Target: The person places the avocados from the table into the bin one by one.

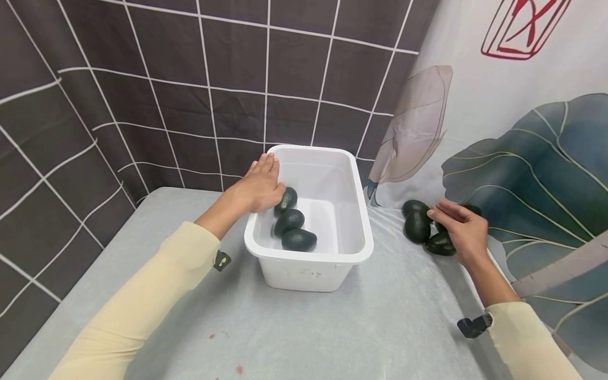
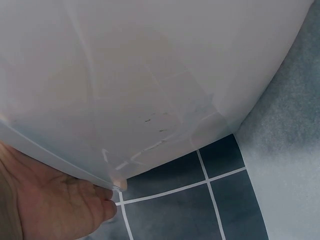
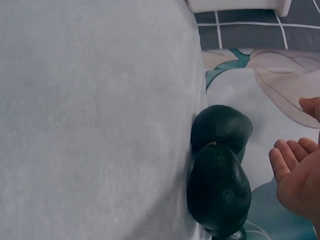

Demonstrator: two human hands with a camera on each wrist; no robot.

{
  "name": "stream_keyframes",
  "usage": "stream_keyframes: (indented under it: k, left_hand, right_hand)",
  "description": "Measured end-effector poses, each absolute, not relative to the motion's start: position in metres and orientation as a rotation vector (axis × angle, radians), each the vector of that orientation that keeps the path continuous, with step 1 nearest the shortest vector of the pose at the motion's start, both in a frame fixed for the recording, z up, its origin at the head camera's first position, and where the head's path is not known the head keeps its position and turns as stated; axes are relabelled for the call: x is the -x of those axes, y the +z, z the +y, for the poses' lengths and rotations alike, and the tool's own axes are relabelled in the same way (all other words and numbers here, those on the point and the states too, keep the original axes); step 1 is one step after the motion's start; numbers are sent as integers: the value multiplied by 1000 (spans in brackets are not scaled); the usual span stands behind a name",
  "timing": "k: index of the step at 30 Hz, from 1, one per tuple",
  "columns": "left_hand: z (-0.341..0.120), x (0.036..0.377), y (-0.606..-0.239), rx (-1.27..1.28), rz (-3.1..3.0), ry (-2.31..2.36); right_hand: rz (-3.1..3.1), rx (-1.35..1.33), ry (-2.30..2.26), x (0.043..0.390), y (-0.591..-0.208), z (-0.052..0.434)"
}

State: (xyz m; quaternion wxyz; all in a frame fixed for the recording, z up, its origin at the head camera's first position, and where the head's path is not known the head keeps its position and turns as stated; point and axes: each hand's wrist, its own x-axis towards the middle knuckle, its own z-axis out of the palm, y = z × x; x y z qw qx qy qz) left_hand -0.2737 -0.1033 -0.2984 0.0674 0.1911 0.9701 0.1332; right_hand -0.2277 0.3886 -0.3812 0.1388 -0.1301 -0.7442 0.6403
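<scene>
A white plastic tub [image 1: 309, 272] stands on the table with three dark green avocados [image 1: 299, 240] along its left side. My left hand [image 1: 260, 186] rests on the tub's left rim, fingers fairly straight and together. From the left wrist view, that hand [image 2: 65, 205] lies along the rim, beside the tub's outer wall [image 2: 150, 90]. Several more avocados [image 1: 417, 227] lie grouped on the right of the table. Over them hovers my right hand [image 1: 463, 229], fingers loosely bent and holding nothing. The right wrist view shows this hand [image 3: 300, 175] apart from the nearest avocados [image 3: 219, 190].
A grey cloth covers the table [image 1: 294, 332]. Behind and to the left hangs a dark sheet [image 1: 237, 58] with white grid lines. A white sheet with leaf patterns [image 1: 537, 174] hangs at the right, close behind the grouped avocados.
</scene>
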Motion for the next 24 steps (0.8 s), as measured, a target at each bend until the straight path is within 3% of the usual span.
stream_keyframes:
  k: [24]
  left_hand:
    - [-103, 274, -299, -582, 2919, 415]
  right_hand:
    - [-2155, 416, 1929, 219, -389, 422]
